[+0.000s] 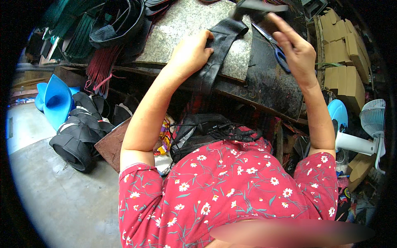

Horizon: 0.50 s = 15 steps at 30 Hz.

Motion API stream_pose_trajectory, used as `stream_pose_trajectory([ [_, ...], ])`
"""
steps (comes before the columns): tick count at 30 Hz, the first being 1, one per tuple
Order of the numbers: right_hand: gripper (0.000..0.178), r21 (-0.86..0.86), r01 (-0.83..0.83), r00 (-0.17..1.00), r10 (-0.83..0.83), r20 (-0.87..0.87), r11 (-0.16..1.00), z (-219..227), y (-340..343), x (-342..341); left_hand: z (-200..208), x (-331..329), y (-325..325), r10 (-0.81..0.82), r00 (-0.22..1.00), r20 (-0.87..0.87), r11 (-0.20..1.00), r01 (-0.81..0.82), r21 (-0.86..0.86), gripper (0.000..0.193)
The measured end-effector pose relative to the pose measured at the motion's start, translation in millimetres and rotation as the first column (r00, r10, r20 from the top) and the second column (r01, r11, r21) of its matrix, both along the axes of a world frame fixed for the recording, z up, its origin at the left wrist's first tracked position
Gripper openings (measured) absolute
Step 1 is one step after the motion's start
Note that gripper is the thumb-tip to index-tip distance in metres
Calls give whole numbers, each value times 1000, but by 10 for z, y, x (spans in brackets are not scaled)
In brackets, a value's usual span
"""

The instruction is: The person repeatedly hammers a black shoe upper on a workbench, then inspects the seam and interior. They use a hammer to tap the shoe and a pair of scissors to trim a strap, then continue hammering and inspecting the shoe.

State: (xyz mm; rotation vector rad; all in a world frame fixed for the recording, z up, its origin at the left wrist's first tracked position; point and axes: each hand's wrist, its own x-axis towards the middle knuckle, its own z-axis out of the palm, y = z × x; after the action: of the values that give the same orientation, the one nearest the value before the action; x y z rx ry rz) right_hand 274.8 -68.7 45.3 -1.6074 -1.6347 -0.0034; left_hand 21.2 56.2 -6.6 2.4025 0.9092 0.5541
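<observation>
A black leather-like strip [223,51], textured and folded over at its far end, lies across a speckled stone slab [173,29] and hangs past its near edge. My left hand [192,51] grips the strip's left edge with thumb and fingers, holding it against the slab. Above the strip's far right end, my right hand [300,56] is closed around a dark hammer [258,9], its index finger stretched along the handle. Motion blurs the hammer, and my hand hides part of its handle. Scissors [282,60] with blue handles lie to the right of the slab, beside my right hand.
Black rounded pieces and a tangle of strips [115,25] crowd the bench's left. Small cardboard boxes [345,53] stack at right, above a white fan [373,124]. Black stacked pieces [76,140] and blue curved sheets [57,101] sit at lower left.
</observation>
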Motion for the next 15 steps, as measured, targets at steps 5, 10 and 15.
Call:
stream_pose_trajectory([
  [5, 34, -306, 114, 972, -43, 230, 945, -65, -11, -51, 19, 54, -38, 28, 999, -37, 999, -27, 38, 35],
  [10, 36, -60, -136, 990, 133, -48, 989, 7, -79, -19, 3, 119, -87, 79, 997, -16, 990, -76, 120, 35],
  [15, 35, -244, -24, 940, 105, 325, 969, -199, -208, -191, 30, 28, -118, 41, 999, -32, 990, -37, 134, 39],
])
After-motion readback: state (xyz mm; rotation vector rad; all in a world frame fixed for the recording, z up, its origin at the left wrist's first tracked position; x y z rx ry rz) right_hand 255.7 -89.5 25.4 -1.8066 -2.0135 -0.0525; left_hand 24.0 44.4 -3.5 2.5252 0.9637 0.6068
